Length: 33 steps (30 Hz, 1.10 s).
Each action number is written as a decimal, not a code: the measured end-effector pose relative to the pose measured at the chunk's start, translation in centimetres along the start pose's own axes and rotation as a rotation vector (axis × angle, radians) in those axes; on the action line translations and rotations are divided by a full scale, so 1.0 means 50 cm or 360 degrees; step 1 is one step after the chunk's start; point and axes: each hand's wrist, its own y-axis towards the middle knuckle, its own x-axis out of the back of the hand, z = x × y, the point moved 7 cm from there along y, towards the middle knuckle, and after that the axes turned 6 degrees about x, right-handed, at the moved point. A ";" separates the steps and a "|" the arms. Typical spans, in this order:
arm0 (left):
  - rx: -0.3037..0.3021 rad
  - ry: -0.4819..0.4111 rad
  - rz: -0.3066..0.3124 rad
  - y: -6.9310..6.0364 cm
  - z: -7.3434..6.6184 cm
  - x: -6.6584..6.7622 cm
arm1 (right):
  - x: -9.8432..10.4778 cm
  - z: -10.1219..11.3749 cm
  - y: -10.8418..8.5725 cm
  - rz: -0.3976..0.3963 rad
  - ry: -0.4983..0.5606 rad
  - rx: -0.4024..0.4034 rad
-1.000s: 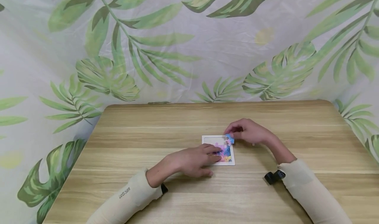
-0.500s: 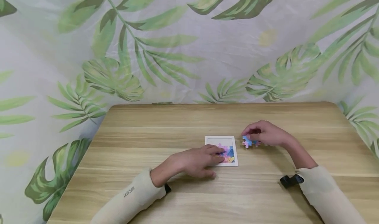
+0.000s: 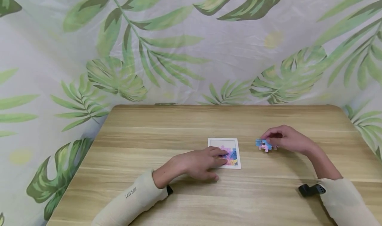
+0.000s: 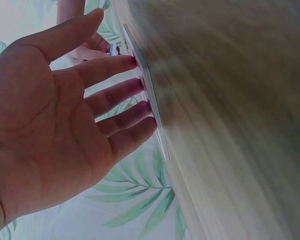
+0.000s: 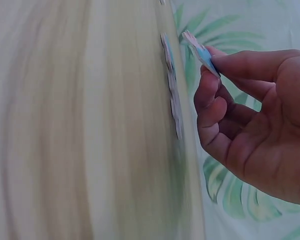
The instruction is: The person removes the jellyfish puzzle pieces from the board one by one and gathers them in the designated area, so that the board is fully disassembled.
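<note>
A small white-framed jigsaw tray (image 3: 223,139) lies on the table, with pink, blue and yellow pieces filling its nearer part and a pale bare strip along its far side. My left hand (image 3: 197,163) rests its fairly straight fingertips on these pieces, covering some of them. In the left wrist view those fingers (image 4: 115,95) spread against the tray. Right of the tray, my right hand (image 3: 290,140) pinches a blue and pink jigsaw piece (image 5: 202,54) between thumb and fingers. The held piece is tilted just above loose jigsaw pieces (image 5: 171,85) on the table.
The wood-grain table (image 3: 167,126) has its far edge close to a leaf-patterned curtain (image 3: 179,63). A black wrist camera (image 3: 310,190) sits at the right sleeve, and part of another shows beneath the left sleeve.
My right hand has carried the piece rightward from the tray's far right corner to the loose pieces. The left hand stays on the tray. The head view has shifted slightly.
</note>
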 end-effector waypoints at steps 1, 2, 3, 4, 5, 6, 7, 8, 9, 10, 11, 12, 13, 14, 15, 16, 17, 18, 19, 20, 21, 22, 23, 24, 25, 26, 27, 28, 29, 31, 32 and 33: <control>0.0000 -0.0003 0.0002 0.000 0.000 0.000 | 0.004 -0.003 -0.006 -0.0007 -0.0016 0.0001; 0.0000 0.0002 0.0004 0.000 -0.001 0.000 | 0.008 -0.006 -0.012 -0.0013 -0.0022 0.0003; 0.0002 0.0002 0.0009 0.001 -0.001 0.000 | 0.011 -0.010 -0.017 -0.0016 -0.0022 -0.0001; 0.0002 0.0012 0.0009 0.001 -0.001 0.000 | 0.014 -0.014 -0.022 -0.0017 -0.0018 -0.0009; 0.0003 0.0018 0.0009 0.001 -0.001 0.000 | 0.017 -0.018 -0.026 -0.0018 -0.0015 -0.0017; 0.0003 0.0022 0.0010 0.001 -0.001 0.000 | 0.020 -0.022 -0.031 -0.0019 -0.0011 -0.0026; 0.0004 0.0023 0.0011 0.001 0.000 -0.001 | 0.023 -0.026 -0.036 -0.0021 -0.0011 -0.0036; 0.0004 0.0027 0.0011 0.001 0.000 -0.001 | 0.026 -0.031 -0.041 -0.0025 -0.0012 -0.0051; 0.0006 0.0023 0.0012 0.001 0.000 -0.001 | 0.030 -0.035 -0.046 -0.0028 -0.0018 -0.0058; 0.0007 0.0018 0.0014 0.000 0.000 -0.001 | 0.033 -0.039 -0.052 -0.0032 -0.0027 -0.0063; 0.0007 0.0009 0.0015 0.000 0.000 -0.001 | 0.036 -0.043 -0.057 -0.0037 -0.0040 -0.0061; 0.0010 0.0006 0.0015 0.000 0.000 0.000 | 0.040 -0.047 -0.062 -0.0042 -0.0053 -0.0060; 0.0009 0.0006 0.0014 0.000 0.000 0.000 | 0.043 -0.050 -0.067 -0.0047 -0.0067 -0.0061; 0.0007 0.0005 0.0012 0.000 0.000 0.000 | 0.046 -0.054 -0.071 -0.0057 -0.0074 -0.0065; 0.0005 0.0000 0.0012 0.000 0.000 0.000 | 0.049 -0.056 -0.075 -0.0061 -0.0081 -0.0063; 0.0002 -0.0001 0.0010 0.000 0.000 0.000 | 0.052 -0.059 -0.079 -0.0066 -0.0090 -0.0060; 0.0002 0.0001 0.0009 0.000 0.000 0.001 | 0.054 -0.061 -0.081 -0.0068 -0.0095 -0.0059; 0.0000 0.0003 0.0009 0.000 -0.001 0.001 | 0.056 -0.063 -0.084 -0.0069 -0.0099 -0.0060; 0.0000 0.0005 0.0009 0.000 -0.001 0.001 | 0.058 -0.064 -0.085 -0.0069 -0.0101 -0.0059; 0.0001 0.0005 0.0010 0.000 -0.002 0.001 | 0.058 -0.066 -0.086 -0.0066 -0.0099 -0.0063; 0.0002 0.0008 0.0011 -0.001 -0.002 0.001 | 0.058 -0.067 -0.086 -0.0059 -0.0100 -0.0051; 0.0003 0.0010 0.0010 -0.001 -0.002 0.000 | 0.058 -0.069 -0.087 -0.0056 -0.0096 -0.0047; 0.0003 0.0012 0.0007 -0.001 -0.003 0.000 | 0.058 -0.071 -0.087 -0.0055 -0.0096 -0.0043; 0.0001 0.0008 0.0006 -0.002 -0.003 0.000 | 0.058 -0.072 -0.086 -0.0051 -0.0096 -0.0041; 0.0000 0.0004 0.0006 -0.002 -0.003 -0.001 | 0.057 -0.072 -0.086 -0.0050 -0.0098 -0.0037; -0.0003 -0.0001 0.0005 -0.002 -0.003 0.000 | 0.057 -0.073 -0.085 -0.0051 -0.0105 -0.0033; -0.0005 -0.0007 0.0004 -0.003 -0.003 0.000 | 0.057 -0.072 -0.084 -0.0053 -0.0120 -0.0025; -0.0004 -0.0005 0.0002 -0.003 -0.003 0.000 | 0.057 -0.072 -0.083 -0.0053 -0.0145 -0.0026; -0.0004 -0.0005 0.0002 -0.003 -0.003 0.000 | 0.057 -0.071 -0.081 -0.0059 -0.0182 -0.0023; 0.0000 -0.0008 0.0008 -0.003 -0.003 0.000 | 0.058 -0.069 -0.077 -0.0069 -0.0252 -0.0022; 0.0004 -0.0007 0.0010 -0.003 -0.003 0.000 | 0.059 -0.068 -0.075 -0.0074 -0.0289 -0.0021; 0.0010 -0.0004 0.0012 -0.003 -0.002 0.000 | 0.059 -0.067 -0.073 -0.0079 -0.0323 -0.0019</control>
